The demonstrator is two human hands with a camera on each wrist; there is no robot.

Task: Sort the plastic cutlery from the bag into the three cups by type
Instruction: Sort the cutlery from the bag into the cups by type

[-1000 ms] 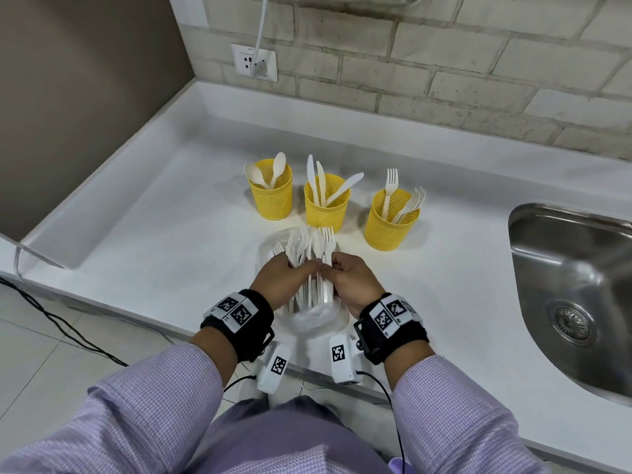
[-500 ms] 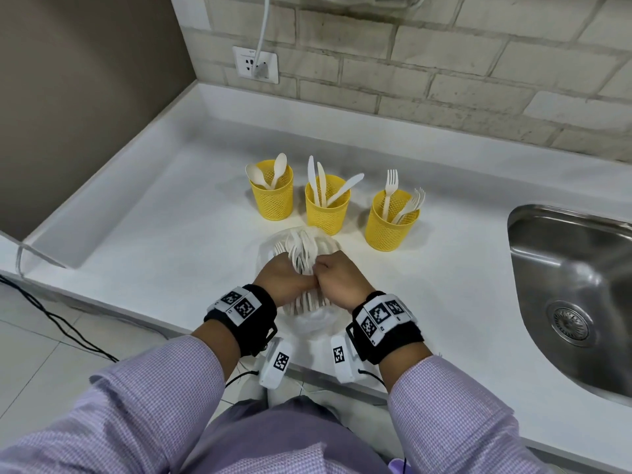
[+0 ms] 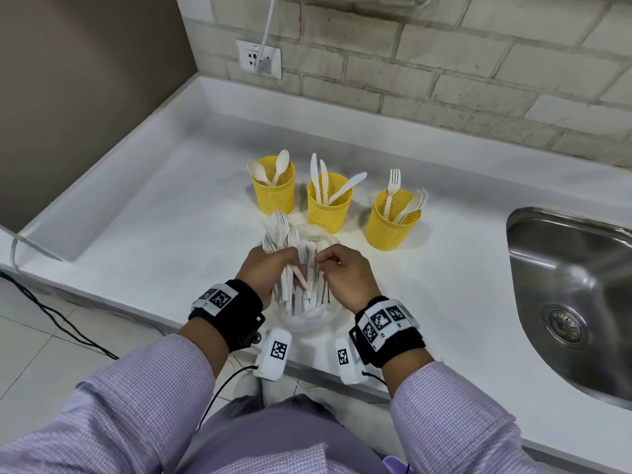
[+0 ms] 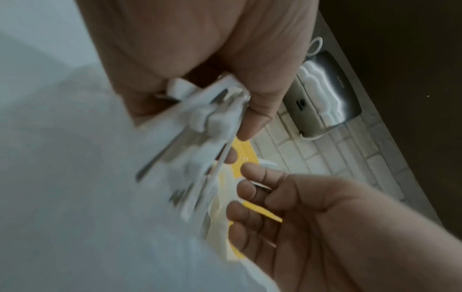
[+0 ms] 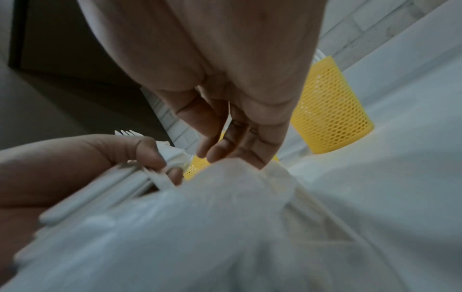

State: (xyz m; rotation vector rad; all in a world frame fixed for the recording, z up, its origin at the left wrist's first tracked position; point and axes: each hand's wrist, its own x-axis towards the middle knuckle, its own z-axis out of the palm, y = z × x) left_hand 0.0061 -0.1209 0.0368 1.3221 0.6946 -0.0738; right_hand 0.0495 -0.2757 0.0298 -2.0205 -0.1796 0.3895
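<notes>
Three yellow mesh cups stand in a row: the spoon cup (image 3: 273, 195), the knife cup (image 3: 329, 208) and the fork cup (image 3: 392, 222). In front of them lies a white plastic bag (image 3: 309, 318) with white cutlery in it. My left hand (image 3: 273, 265) grips a bundle of cutlery (image 3: 280, 234) by the handles, heads pointing at the cups. The left wrist view shows that bundle (image 4: 212, 120), blurred, under my thumb. My right hand (image 3: 323, 260) is beside it, fingers loosely bent. Its fingertips (image 5: 212, 156) touch the bag's top edge (image 5: 237, 177), with nothing visibly held.
The white counter (image 3: 154, 206) ends at a raised back edge and a brick wall with a socket (image 3: 259, 58). A steel sink (image 3: 567, 302) is set in at the right. The counter's front edge runs just under my wrists.
My left hand has drawn the cutlery bundle up and to the left, so the heads fan out there. My right hand has come off the bundle and shifted right.
</notes>
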